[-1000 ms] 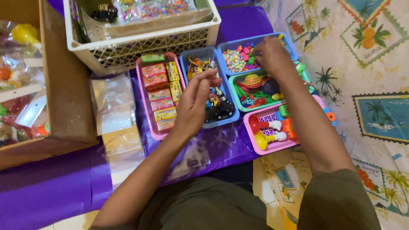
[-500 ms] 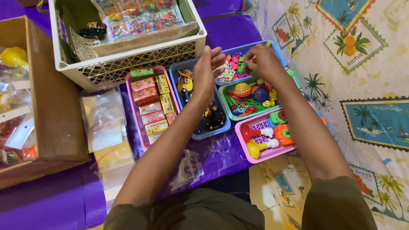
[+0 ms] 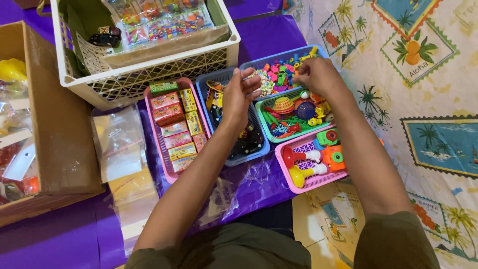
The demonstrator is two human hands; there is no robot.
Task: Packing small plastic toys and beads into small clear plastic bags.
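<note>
Sorting through trays of small party toys, a seated person works both hands over a purple sheet spread on the floor. The left hand hovers palm-up above the dark blue tray, fingers curled loosely around what looks like a few small pale trinkets; whether they are truly pinched cannot be told. The right hand dips over the far blue tray near the sheet's back edge, fingers bunched as if picking from the bright plastic pieces, though what they grip is hidden.

The step in hand seems to be gathering pieces from that tray into the cupped left palm; a next move would likely call for a light pinch and a level left palm. The pieces are too small to give a heading. The far tray's long axis runs roughly left to right, slanting away toward the right.

Nearby sit a pink tray of small boxes, a green tray, a pink tray of horns and a white crate.
</note>
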